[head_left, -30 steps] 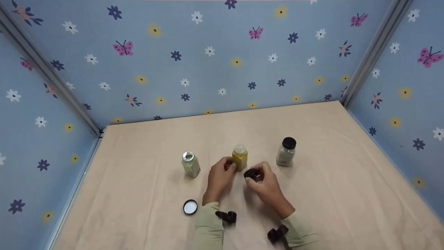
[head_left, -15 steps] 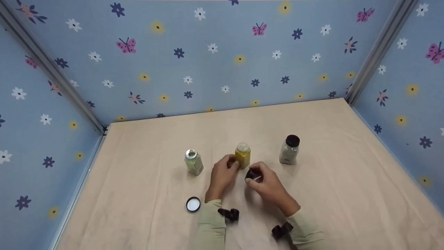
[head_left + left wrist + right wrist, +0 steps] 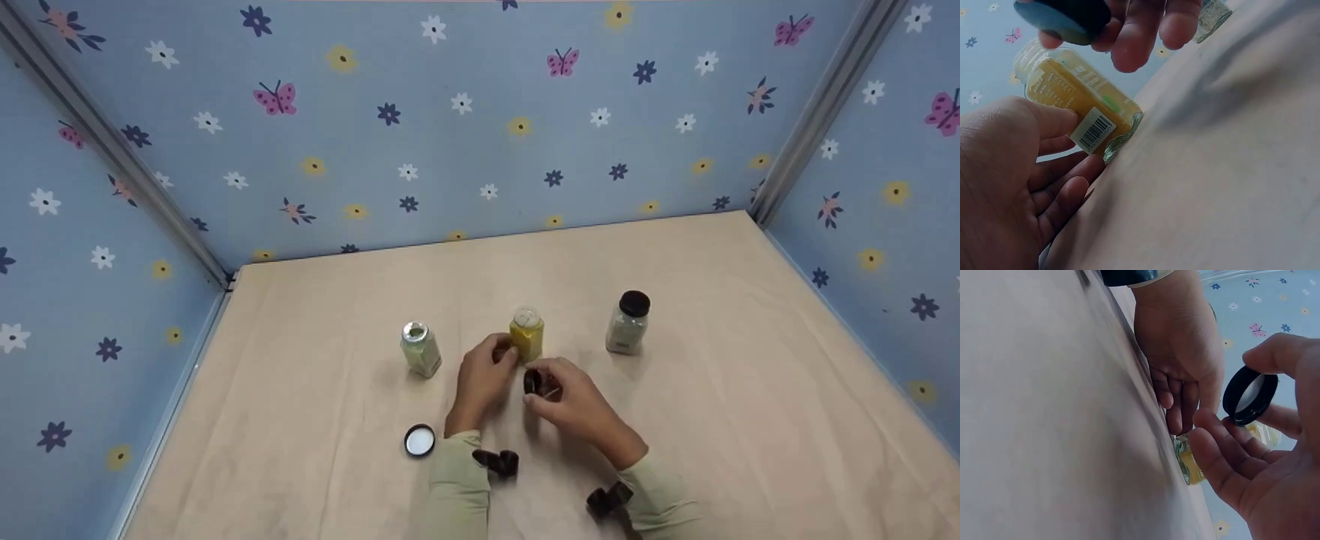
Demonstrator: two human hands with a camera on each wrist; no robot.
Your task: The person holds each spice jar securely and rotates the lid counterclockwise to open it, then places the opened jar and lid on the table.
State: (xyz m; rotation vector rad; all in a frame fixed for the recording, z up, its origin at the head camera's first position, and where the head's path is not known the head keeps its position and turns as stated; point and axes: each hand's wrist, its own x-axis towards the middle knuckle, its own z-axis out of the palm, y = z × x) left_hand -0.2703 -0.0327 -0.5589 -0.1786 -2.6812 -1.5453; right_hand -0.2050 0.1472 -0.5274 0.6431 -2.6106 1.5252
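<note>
In the head view my left hand (image 3: 480,379) holds the side of a clear glass spice jar (image 3: 527,341) with yellow contents. The jar stands upright and uncapped on the cloth; its barcode label (image 3: 1093,130) shows in the left wrist view, by my thumb. My right hand (image 3: 581,401) pinches a black screw lid (image 3: 1249,396) between thumb and fingers, just in front of the jar. The lid is tipped on edge, and its pale inside shows in the right wrist view.
Left of my hands stands an uncapped jar (image 3: 421,351) with pale green contents. A loose black lid (image 3: 420,441) lies nearby, white inside up. To the right is a black-capped jar (image 3: 627,324). Flowered panels (image 3: 480,150) surround the cloth-covered table (image 3: 315,322).
In my right hand the black lid has turned from nearly flat to standing on edge. My left hand keeps its hold on the yellow jar. The head view has shifted slightly.
</note>
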